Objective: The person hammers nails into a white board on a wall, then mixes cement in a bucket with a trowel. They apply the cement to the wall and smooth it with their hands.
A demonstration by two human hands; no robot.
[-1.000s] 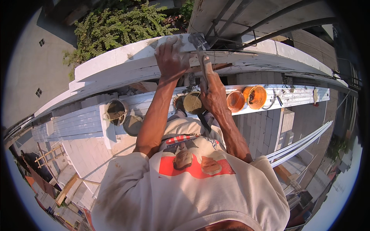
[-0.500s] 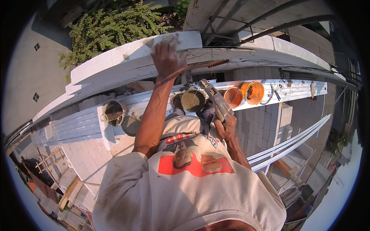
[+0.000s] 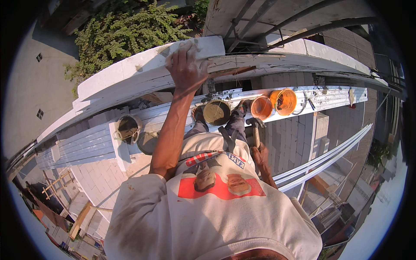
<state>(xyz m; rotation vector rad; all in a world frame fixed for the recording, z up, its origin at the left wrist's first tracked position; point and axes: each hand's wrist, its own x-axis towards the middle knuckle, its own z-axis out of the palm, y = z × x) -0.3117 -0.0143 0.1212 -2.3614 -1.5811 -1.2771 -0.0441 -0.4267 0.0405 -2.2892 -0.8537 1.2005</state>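
The left hand (image 3: 186, 65) is resting loose fingers on the white block (image 3: 115, 71), apparently steadying it, while the right hand (image 3: 261, 156) is clasping the hammer (image 3: 257, 136) by its handle

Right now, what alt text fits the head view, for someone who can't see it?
The right hand holds a hammer near the person's side, while the left hand rests on a white block wall. Orange buckets stand on silver decking at the person's feet, and leafy greenery shows beyond the wall.
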